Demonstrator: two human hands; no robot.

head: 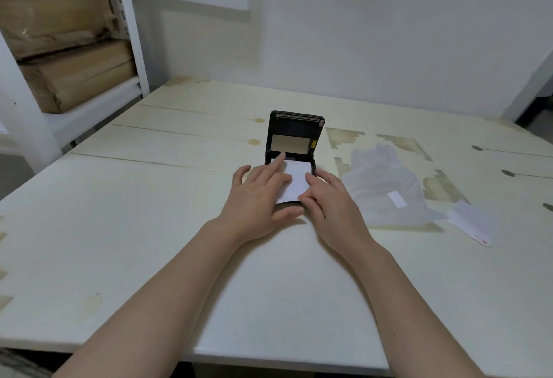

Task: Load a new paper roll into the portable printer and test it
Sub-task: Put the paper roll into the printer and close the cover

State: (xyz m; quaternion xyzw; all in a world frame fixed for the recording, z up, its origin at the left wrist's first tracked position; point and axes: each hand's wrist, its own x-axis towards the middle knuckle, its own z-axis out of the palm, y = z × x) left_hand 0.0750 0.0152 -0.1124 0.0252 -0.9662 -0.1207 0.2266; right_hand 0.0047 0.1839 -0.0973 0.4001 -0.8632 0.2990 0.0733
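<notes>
The printer (294, 130) sits between both hands, lid upright at its far end. The paper strip (294, 183) runs lengthwise toward the person. The left hand (260, 198) presses it with straight fingers; the right hand (332, 201) pinches its right edge.

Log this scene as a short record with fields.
printer: black portable printer on the table, lid open and upright
paper: white paper strip drawn out of the bay toward the person
left hand: index finger straight, pressing the paper by the bay
right hand: pinches the strip's near edge
beside: clear plastic wrapper, right of the printer
</notes>
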